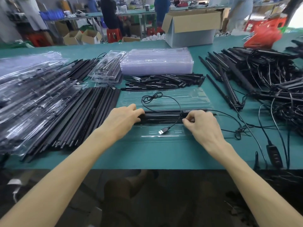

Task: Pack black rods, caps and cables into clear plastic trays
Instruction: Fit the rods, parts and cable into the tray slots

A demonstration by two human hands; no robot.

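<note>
Head view: both bare forearms reached forward over the near edge of the green table (pixel 155 153). Left hand (pixel 124 118) was palm down, fingers curled over the left end of the black rod (pixel 164 116), gripping it. Right hand (pixel 200 125) was knuckles up, thumb and forefinger pinching the thin black cable (pixel 152 97) at the rod's right part, the other fingers curled in. USB plug (pixel 163 131) lay loose on the near half of the open clear tray (pixel 188 97), just in front of the rod. The rod lay crosswise in the tray's middle, with the cable looping over the far half. Left of the tray was a row of loose rods (pixel 91 112), and further left were packed trays (pixel 24 95). Right of it, well apart, lay a tangle of corded rods (pixel 262 71). Just beyond the tray was a heap of black caps (pixel 164 81), then a stack of empty trays (pixel 157 63), then an open cardboard box (pixel 191 25) at the far edge.
</note>
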